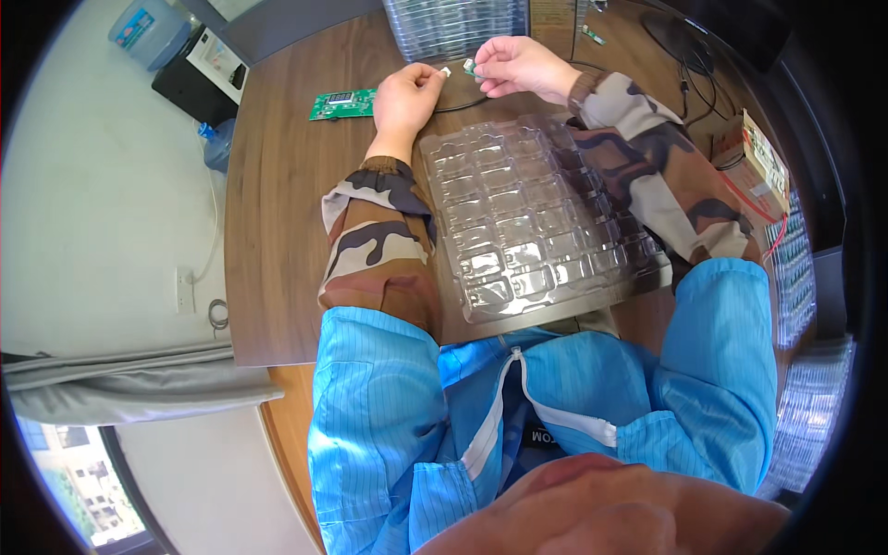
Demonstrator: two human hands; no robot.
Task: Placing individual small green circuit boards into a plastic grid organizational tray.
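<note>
Green and white, two small parts sit at the far edge of the worktop [277,231], one in each hand. Left hand [405,92] is curled shut around a small white piece [445,70], held at thumb and forefinger. Right hand [518,67] pinches a small green-and-white part [471,66] at its fingertips. The two pieces are just beside each other, not clearly touching; too small to tell their exact shape.

Judgement: step in hand looks like bringing the two pieces together, or parting them. Next move would call for fine alignment of the two tips and steady pinch pressure.

Nearer the body, between the forearms, lies a clear plastic tray [541,231] of many pockets, seemingly empty. Green circuit board [342,104] lies left of the left hand. Stack of clear trays [453,26] stands at the far edge; more trays [797,277] run along the right edge.
</note>
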